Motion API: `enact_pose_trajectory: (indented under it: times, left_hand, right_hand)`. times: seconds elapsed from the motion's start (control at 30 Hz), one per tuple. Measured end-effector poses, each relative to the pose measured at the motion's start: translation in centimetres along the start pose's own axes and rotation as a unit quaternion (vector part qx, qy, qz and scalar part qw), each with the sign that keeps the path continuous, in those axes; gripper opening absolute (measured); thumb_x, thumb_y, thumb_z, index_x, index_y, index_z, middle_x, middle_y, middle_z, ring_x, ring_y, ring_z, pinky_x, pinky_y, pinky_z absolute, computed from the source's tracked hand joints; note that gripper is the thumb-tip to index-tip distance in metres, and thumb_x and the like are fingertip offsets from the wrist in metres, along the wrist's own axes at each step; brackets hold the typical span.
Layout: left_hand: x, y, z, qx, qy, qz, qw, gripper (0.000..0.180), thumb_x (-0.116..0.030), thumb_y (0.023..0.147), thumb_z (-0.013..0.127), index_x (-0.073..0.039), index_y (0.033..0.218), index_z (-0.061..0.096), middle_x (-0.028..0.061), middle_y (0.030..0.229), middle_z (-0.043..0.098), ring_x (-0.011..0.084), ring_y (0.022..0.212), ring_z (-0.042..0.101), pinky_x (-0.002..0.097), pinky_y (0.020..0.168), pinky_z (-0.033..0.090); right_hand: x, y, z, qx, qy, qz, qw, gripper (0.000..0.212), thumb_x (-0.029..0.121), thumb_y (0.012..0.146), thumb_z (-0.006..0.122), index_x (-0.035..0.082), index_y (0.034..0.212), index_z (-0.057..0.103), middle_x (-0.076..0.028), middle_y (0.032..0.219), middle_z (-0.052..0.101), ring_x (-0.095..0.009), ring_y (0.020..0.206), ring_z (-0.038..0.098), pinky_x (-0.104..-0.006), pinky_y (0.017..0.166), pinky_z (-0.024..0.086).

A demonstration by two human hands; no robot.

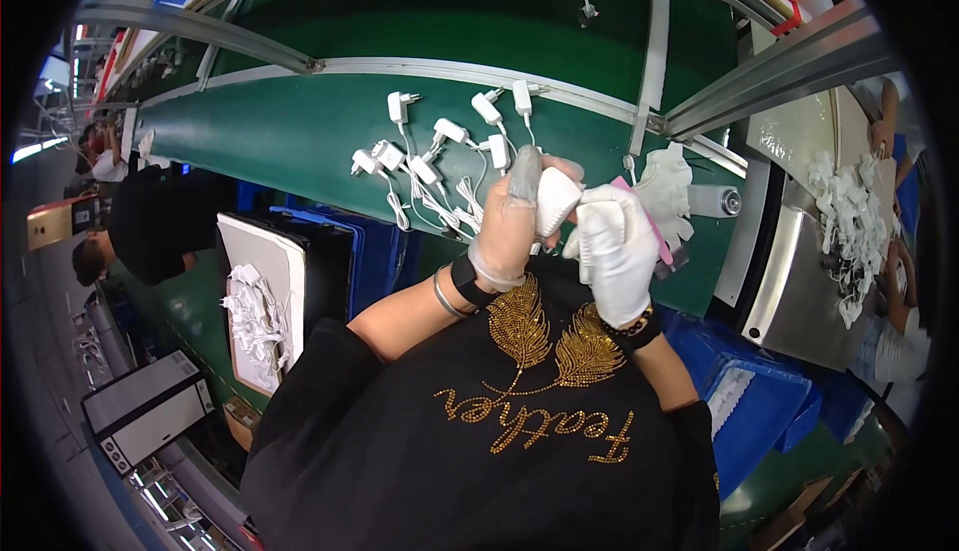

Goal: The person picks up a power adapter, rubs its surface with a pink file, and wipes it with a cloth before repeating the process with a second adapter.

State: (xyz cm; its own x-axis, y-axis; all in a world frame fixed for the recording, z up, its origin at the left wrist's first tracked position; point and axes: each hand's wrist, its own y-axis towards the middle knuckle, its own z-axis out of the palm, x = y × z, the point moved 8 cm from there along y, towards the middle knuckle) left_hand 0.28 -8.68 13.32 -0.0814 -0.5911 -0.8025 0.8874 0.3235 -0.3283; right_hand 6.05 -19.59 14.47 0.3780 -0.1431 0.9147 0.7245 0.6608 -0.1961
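My left hand (504, 226), in a thin see-through glove, grips a white power adapter (556, 201) by its body, in front of my chest. My right hand (616, 256) wears a white cloth glove. Its fingers are closed and bent toward the adapter's right side; whatever they pinch, if anything, is hidden. Beyond my left hand, several white plug adapters (452, 132) with two pins lie on the green table (290, 136), their white cables (465, 206) bundled toward me.
Right of my hands lie a crumpled white cloth (664, 186), a pink flat piece (649, 216) and a grey cylindrical container (716, 200). A metal rail (420, 69) crosses behind the adapters. At left a white tray (290, 261) holds more adapters; blue bins (764, 401) stand at right. Other people work on both sides.
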Motion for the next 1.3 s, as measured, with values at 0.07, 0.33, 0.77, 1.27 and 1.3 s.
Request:
enact_pose_trajectory:
  times: [0.07,0.33,0.77,1.27,1.3]
  left_hand:
    - [0.0,-0.1,0.3,-0.020,0.016,0.009,1.000,0.048,-0.043,0.101,0.035,-0.002,0.111,0.057,0.0083,0.085,0.065,0.0104,0.063,0.057,0.0220,0.055,0.047]
    - [0.2,-0.2,0.0,-0.044,0.001,0.021,0.999,0.050,-0.045,0.101,0.031,-0.002,0.109,0.056,0.0077,0.083,0.063,0.0095,0.063,0.056,0.0212,0.053,0.045]
    - [0.8,1.0,-0.2,0.043,-0.346,-0.020,0.937,0.034,-0.035,0.097,0.045,-0.005,0.112,0.054,0.0096,0.101,0.060,0.0212,0.096,0.057,0.0348,0.090,0.043]
    - [2.5,8.3,-8.5,-0.148,0.375,0.172,0.899,0.055,-0.021,0.088,0.064,0.000,0.134,0.043,0.0187,0.132,0.049,0.0275,0.123,0.047,0.0343,0.104,0.037]
    - [2.7,9.8,-10.3,-0.164,0.445,0.172,0.863,0.060,-0.024,0.086,0.065,0.001,0.135,0.041,0.0208,0.132,0.049,0.0301,0.122,0.048,0.0359,0.103,0.038]
  right_hand:
    - [-0.2,0.2,-0.4,0.004,0.024,0.016,1.000,0.023,0.018,0.095,0.059,0.000,0.109,0.055,-0.007,0.085,0.063,-0.008,0.060,0.058,-0.0187,0.047,0.044]
    - [-0.5,0.1,-1.0,-0.006,0.056,0.021,0.998,0.042,0.036,0.102,0.040,-0.001,0.115,0.054,-0.008,0.085,0.063,-0.007,0.054,0.053,-0.0189,0.043,0.039]
    - [3.6,-0.6,2.6,-0.030,-0.461,-0.222,0.859,0.069,0.018,0.083,0.070,-0.001,0.139,0.036,-0.022,0.114,0.055,-0.035,0.093,0.060,-0.0370,0.079,0.050]
    - [1.0,0.7,-3.4,-0.046,0.278,-0.035,0.959,0.062,0.049,0.096,0.047,0.004,0.137,0.038,-0.016,0.106,0.056,-0.025,0.077,0.060,-0.0339,0.067,0.051]
    - [1.1,0.8,-3.2,-0.009,0.325,-0.009,0.946,0.060,0.048,0.096,0.044,0.003,0.136,0.038,-0.015,0.098,0.056,-0.022,0.068,0.057,-0.0315,0.059,0.048]
